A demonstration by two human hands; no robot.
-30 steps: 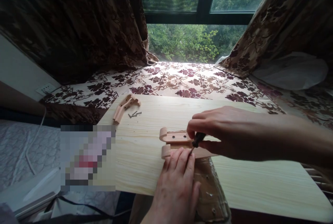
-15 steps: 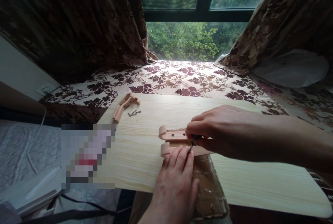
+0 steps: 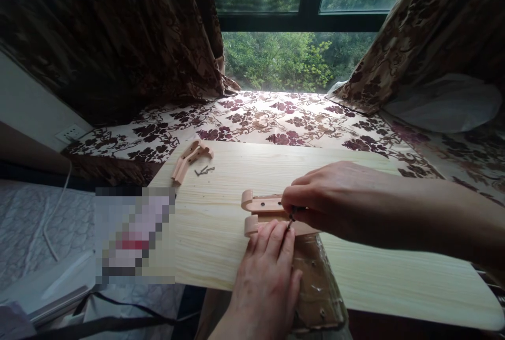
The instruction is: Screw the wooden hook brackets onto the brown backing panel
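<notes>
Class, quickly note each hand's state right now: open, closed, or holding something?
Left hand: open, fingers laid on the nearer wooden piece.
Right hand: closed, holding a screwdriver.

Dark-framed window (image 3: 310,20) with greenery outside, floral curtains (image 3: 398,29), matching floral-covered sill (image 3: 272,113), daylight, pale wall (image 3: 27,92)
</notes>
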